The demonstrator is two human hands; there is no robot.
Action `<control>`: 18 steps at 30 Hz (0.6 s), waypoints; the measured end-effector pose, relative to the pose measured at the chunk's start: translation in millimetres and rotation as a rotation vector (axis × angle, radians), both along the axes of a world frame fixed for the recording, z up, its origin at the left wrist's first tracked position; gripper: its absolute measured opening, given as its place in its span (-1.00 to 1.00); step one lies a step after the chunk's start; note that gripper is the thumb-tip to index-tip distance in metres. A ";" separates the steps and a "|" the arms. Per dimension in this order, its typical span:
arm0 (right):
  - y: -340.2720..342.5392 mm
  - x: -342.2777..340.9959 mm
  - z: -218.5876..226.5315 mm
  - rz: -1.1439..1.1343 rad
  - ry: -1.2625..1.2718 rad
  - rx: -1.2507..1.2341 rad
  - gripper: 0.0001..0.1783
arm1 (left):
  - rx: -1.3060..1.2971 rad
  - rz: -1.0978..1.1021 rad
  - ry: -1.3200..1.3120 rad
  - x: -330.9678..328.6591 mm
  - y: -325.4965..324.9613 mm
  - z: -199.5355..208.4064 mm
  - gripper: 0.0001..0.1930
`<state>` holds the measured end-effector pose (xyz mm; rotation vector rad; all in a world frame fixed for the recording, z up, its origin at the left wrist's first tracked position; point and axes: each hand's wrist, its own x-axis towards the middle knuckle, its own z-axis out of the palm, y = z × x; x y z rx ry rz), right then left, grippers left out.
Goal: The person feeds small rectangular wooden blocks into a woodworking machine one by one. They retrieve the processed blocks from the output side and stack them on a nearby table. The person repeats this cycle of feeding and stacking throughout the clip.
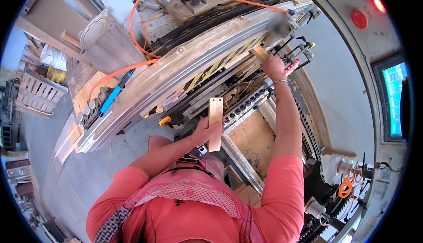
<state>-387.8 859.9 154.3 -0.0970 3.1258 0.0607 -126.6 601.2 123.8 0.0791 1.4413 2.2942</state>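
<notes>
My left hand (206,131) is wrapped round a flat wooden slat (215,122) with two small holes near its far end. The slat stands nearly upright in the picture, in front of my body. Stretched out to the far right, my right hand (273,67) grips a second, shorter-looking wooden piece (261,54) at the machine's bed. Most of that hand's fingers are hidden behind its back. Below it runs a row of black round fittings (246,105) along a metal rail.
A long machine beam (189,67) with yellow-black striping crosses ahead. An orange hose (132,20) loops over it. On the right stand a red stop button (359,19) and a lit screen (395,97). A dusty wooden panel (251,141) lies within the frame below my right arm.
</notes>
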 end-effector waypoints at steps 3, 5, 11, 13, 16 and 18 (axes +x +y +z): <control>-0.5 3.6 5.4 0.008 -0.004 -0.029 -0.54 | -0.021 0.005 -0.016 1.3 1.0 -4.5 -0.74; 0.3 3.1 2.6 0.012 0.014 -0.022 -0.56 | -0.015 0.010 -0.026 1.9 2.1 -3.1 -0.74; 3.8 1.8 0.2 0.031 0.036 -0.025 -0.62 | -0.030 0.016 -0.013 1.0 2.4 -2.3 -0.73; 3.9 0.9 -0.8 0.042 0.039 -0.024 -0.64 | -0.036 0.016 -0.024 0.8 1.5 -1.3 -0.74; 2.7 1.6 0.9 0.046 0.036 -0.029 -0.66 | -0.051 0.014 -0.035 0.8 1.7 3.2 -0.74; 1.5 3.1 2.8 0.039 0.032 -0.040 -0.66 | -0.052 0.016 -0.034 1.1 1.5 3.9 -0.74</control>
